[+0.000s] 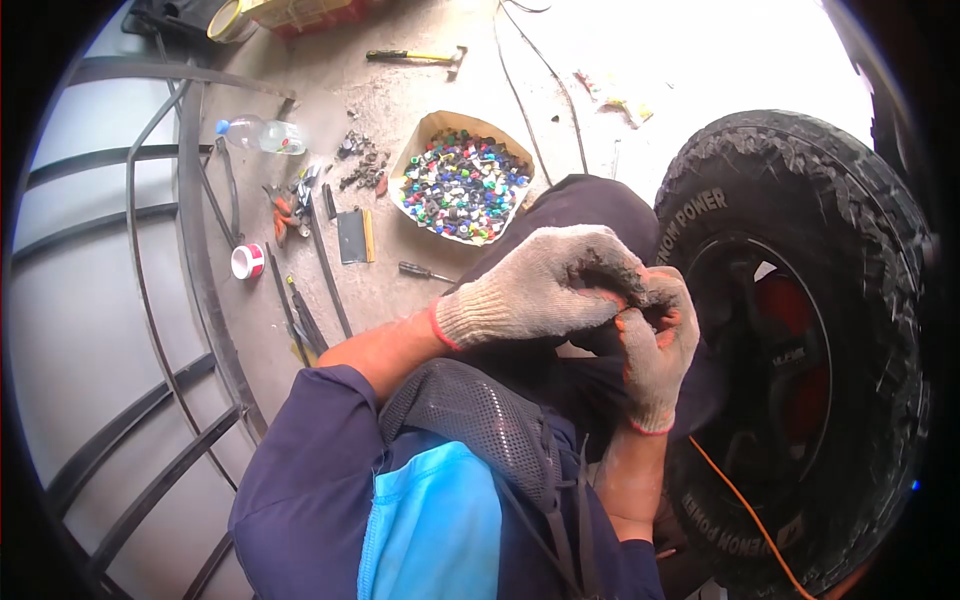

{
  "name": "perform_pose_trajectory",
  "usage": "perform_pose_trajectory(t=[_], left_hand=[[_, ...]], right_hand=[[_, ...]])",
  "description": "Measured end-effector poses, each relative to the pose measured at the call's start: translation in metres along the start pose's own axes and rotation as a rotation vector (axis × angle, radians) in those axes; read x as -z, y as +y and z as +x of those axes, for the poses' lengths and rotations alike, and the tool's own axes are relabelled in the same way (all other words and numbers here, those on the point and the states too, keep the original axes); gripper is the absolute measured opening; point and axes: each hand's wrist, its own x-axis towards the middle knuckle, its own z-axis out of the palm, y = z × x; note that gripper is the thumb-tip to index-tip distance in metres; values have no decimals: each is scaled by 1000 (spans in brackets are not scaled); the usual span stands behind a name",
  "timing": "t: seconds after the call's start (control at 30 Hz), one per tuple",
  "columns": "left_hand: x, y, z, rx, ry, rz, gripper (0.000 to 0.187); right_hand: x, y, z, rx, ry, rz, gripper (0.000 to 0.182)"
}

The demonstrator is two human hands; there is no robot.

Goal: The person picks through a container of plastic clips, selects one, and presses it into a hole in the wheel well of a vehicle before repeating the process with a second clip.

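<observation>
Both hands wear dirty cream work gloves with red cuffs and meet fingertip to fingertip over the person's dark-clothed legs. My left hand [555, 285] reaches in from the left with its fingers pinched; what sits between them is too small and hidden to name. My right hand [660, 335] comes up from below, its thumb and fingers curled closed against the left fingertips. Just beyond the left glove, a box [408, 205] holds many small coloured caps or pieces. A screwdriver [425, 271] lies on the floor near the left cuff.
A large tire [870, 270] stands close on the right, with an orange cord [735, 490] beside it. Metal frames [195, 240] line the left. On the floor are a hammer [412, 57], a plastic bottle [262, 134], pliers [281, 214] and a white-and-red cup [247, 262].
</observation>
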Motion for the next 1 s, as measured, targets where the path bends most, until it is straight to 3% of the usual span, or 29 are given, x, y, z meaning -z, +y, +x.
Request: perform_pose_trajectory(t=[0.33,0.57,0.67,0.83,1.0], left_hand=[[14,-10,21,225,66,-271,39],[17,-16,30,215,65,-322,39],[20,-16,30,258,83,-244,38],[18,-21,25,128,24,-273,37],[23,-11,27,240,29,-223,35]], right_hand=[[-1,4,29,192,-48,-449,24],[2,9,33,207,-33,-427,24],[2,11,32,179,-11,-277,23],[1,10,36,136,-18,-246,24],[5,7,46,134,-100,-292,24]])
